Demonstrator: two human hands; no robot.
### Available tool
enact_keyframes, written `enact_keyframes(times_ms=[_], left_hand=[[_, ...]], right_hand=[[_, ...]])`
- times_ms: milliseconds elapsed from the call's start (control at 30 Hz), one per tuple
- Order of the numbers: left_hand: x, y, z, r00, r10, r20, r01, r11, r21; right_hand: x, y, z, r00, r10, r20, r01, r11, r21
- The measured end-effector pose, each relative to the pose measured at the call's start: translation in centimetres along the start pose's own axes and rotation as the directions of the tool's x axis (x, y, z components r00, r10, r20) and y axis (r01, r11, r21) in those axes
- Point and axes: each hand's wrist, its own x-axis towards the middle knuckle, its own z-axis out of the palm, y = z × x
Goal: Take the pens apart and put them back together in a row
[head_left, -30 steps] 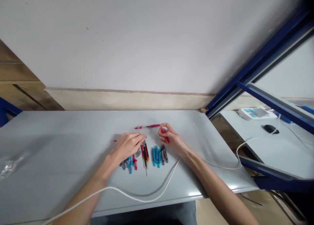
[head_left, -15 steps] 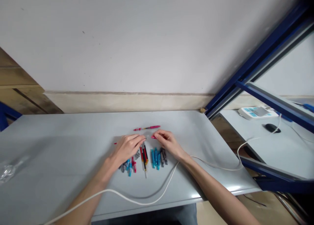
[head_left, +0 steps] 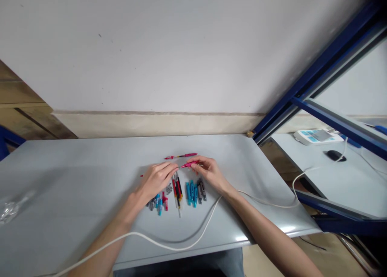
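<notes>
My right hand (head_left: pixel 208 171) pinches a pink pen barrel (head_left: pixel 188 164), its narrow end pointing left. Opposite it, my left hand (head_left: pixel 159 176) has thumb and fingers closed together at that end; a small greyish tip shows there, too small to name. Behind both hands lies a pink pen with a visible refill (head_left: pixel 181 156). Below my hands are several pen refills (head_left: pixel 177 190) in red and black, and a small pile of grey springs (head_left: pixel 169 189). Blue pen barrels (head_left: pixel 191 193) and grey barrels (head_left: pixel 201 189) lie by my right wrist. Coloured pen front pieces (head_left: pixel 159 204) lie under my left hand.
A white cable (head_left: pixel 169 249) runs across the grey table (head_left: pixel 90 180) in front of my arms. Crumpled clear plastic (head_left: pixel 8 212) lies far left. A blue metal frame (head_left: pixel 302 96) borders the right side, with a black mouse (head_left: pixel 336 156) on another table beyond.
My right hand has brought the pink barrel up level and turned it, so more of it shows and its narrow end meets my left fingertips. My left hand has barely moved.
</notes>
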Motion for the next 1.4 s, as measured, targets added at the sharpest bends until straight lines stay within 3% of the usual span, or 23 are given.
enact_keyframes(times_ms=[233,433,633,733,900,1033,1167,1300,1400], left_hand=[[0.0,0.0,0.1,1.000,0.003,-0.005,-0.003,1.000,-0.027],[-0.1,-0.1,0.7,1.000,0.011,-0.006,-0.011,0.999,-0.049],[-0.1,-0.2,0.4,1.000,-0.018,0.024,0.019,0.997,-0.081],[0.1,0.2,0.0,0.997,-0.027,0.076,0.030,0.999,-0.037],[0.7,2.2,0.3,0.985,0.036,0.166,-0.048,0.997,0.066],[1.0,3.1,0.3,0.977,0.078,0.199,-0.090,0.995,0.052],[1.0,2.2,-0.3,0.986,0.071,0.148,-0.088,0.990,0.113],[0.8,1.3,-0.5,0.993,0.018,0.114,-0.044,0.972,0.232],[0.6,1.5,-0.2,0.994,-0.018,0.111,-0.004,0.981,0.195]], right_hand=[[-0.1,0.0,-0.1,0.997,-0.026,-0.070,0.025,1.000,-0.019],[-0.1,0.1,0.0,0.999,-0.048,0.004,0.048,0.998,-0.045],[-0.3,0.1,0.5,0.998,-0.062,-0.010,0.060,0.989,-0.133],[-0.6,0.0,0.7,0.988,-0.155,-0.008,0.149,0.961,-0.234],[-1.1,0.2,1.8,0.925,-0.371,0.086,0.375,0.853,-0.362],[-1.4,0.4,3.0,0.949,-0.315,0.024,0.290,0.840,-0.459],[-1.3,-0.1,2.9,0.973,-0.232,-0.021,0.197,0.870,-0.453],[-1.1,-0.5,2.4,0.957,-0.290,-0.001,0.268,0.886,-0.378],[-1.2,-0.4,2.4,0.956,-0.292,-0.017,0.271,0.907,-0.323]])
